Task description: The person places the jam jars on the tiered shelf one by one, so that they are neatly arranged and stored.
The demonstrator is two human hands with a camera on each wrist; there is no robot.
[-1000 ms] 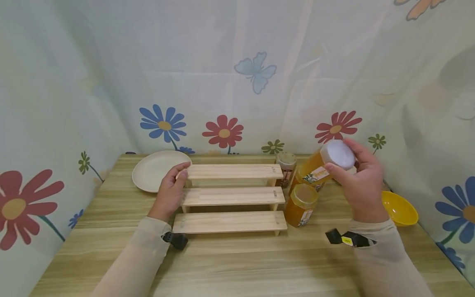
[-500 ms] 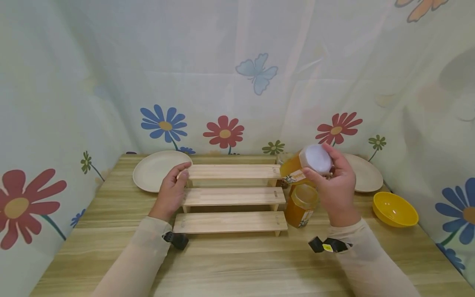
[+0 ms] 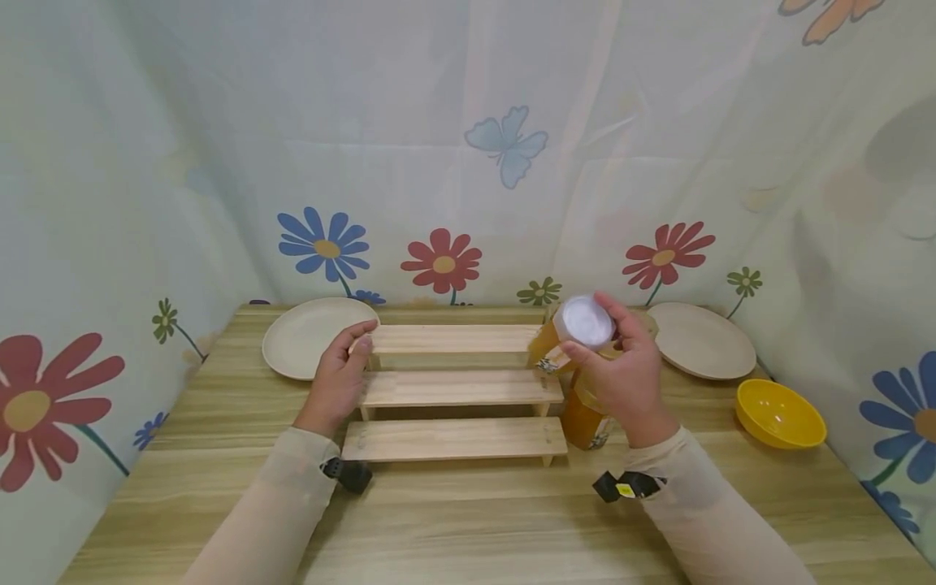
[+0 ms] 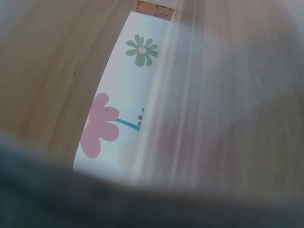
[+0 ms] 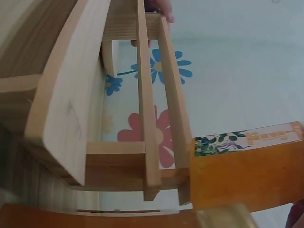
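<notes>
The right hand (image 3: 630, 375) has its fingers clamped on a tilted jar (image 3: 572, 329), its body left of them, I'd say leaving that end free. Well left, the left hand (image 3: 336, 374) grips the wooden rack (image 3: 457, 388), probably steadying it.

At lower centre, the pale wood-grain table (image 3: 468, 520) leaves room for a hand between two beige-sleeved forearms (image 3: 266, 504). The three-tier light wooden rack (image 3: 453, 439) blocks the middle, the left hand (image 3: 335, 378) its left end. At the right end, a standing amber jar (image 3: 581, 422) and a tilted white-lidded amber jar (image 3: 574, 329) in the right hand (image 3: 630, 380) bar the way. Free table separates them from the round yellow bowl (image 3: 781, 416) at right.
</notes>
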